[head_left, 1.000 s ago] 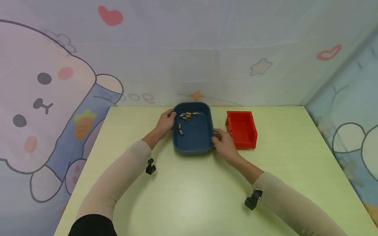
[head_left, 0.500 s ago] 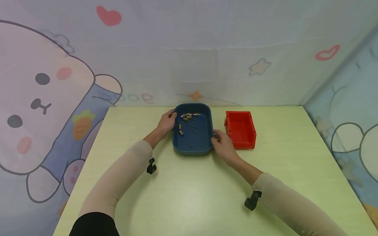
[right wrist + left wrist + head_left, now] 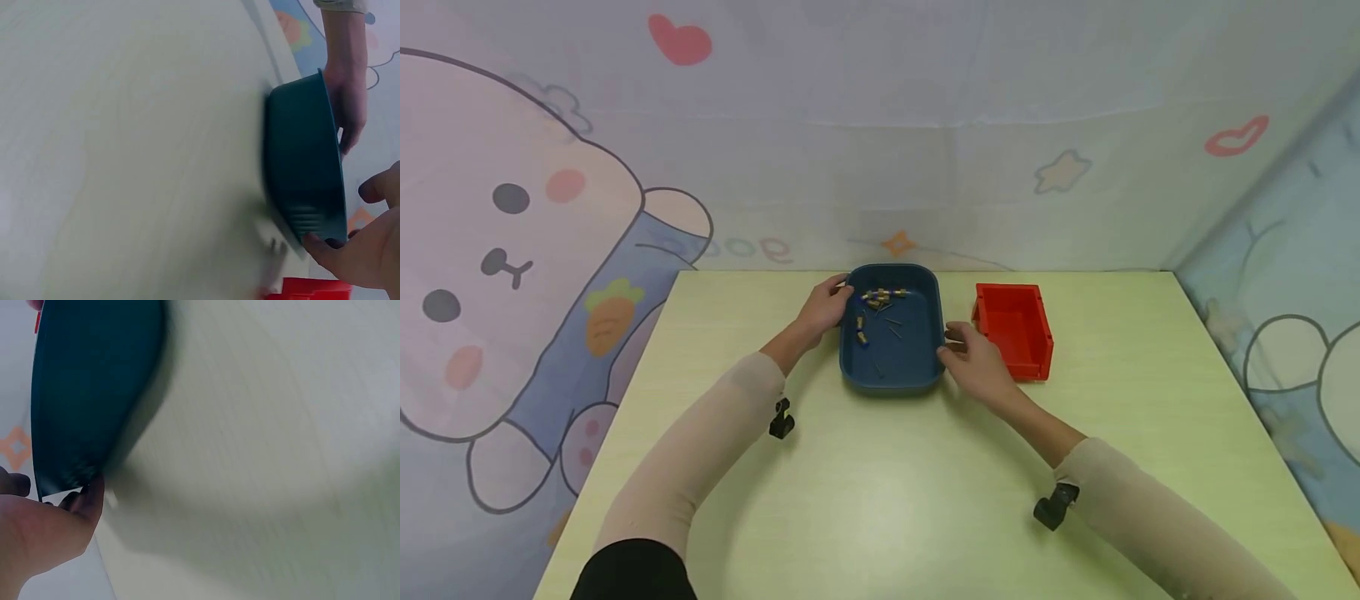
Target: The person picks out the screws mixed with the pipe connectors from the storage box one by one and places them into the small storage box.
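Observation:
A dark blue rounded plastic tray (image 3: 910, 358) sits at the back middle of the table. In it lie several small brass pieces with blue parts (image 3: 883, 296) and several thin nail-like pins (image 3: 895, 332). My left hand (image 3: 822, 308) holds the tray's left side near the far corner, thumb at the rim and fingers against the outer wall. On the right side, my right hand (image 3: 979, 362) has its fingertips at the outer wall. The right wrist view shows the tray's ribbed wall (image 3: 306, 215) touched by one finger, while another digit stands away from the rim.
A red open-front bin (image 3: 1018, 325) stands just right of the tray, close behind my right hand. The pale yellow table (image 3: 880, 483) ends at a printed cloth backdrop (image 3: 887, 167). A small black camera (image 3: 1056, 506) is strapped at each wrist.
The tray has come down slightly toward me and levelled, with a pin now lying near its front. My right hand's fingers have loosened from the rim.

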A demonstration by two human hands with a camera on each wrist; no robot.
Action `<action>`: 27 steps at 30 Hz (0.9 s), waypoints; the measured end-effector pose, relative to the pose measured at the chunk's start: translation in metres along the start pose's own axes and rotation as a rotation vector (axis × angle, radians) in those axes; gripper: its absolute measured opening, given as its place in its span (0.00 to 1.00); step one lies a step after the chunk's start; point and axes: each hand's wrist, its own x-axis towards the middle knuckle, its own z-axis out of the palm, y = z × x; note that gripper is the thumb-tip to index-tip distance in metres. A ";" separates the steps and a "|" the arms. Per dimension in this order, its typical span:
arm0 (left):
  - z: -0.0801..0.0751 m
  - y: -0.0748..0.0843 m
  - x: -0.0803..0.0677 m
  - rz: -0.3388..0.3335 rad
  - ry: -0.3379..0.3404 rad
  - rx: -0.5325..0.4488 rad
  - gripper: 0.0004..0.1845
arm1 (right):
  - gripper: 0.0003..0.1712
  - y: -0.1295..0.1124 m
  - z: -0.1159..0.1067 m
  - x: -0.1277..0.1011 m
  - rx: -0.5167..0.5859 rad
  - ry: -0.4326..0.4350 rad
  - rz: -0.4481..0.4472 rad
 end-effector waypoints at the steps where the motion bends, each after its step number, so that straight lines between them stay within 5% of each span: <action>1: -0.001 0.001 0.000 -0.004 -0.003 -0.003 0.29 | 0.32 -0.001 -0.002 0.000 -0.017 -0.003 -0.017; 12: -0.009 -0.001 -0.005 -0.036 -0.085 -0.052 0.30 | 0.27 -0.022 -0.017 0.009 -0.092 0.004 -0.215; 27: -0.019 -0.001 -0.019 -0.087 -0.211 -0.107 0.30 | 0.31 -0.039 0.001 0.048 -0.131 -0.185 -0.301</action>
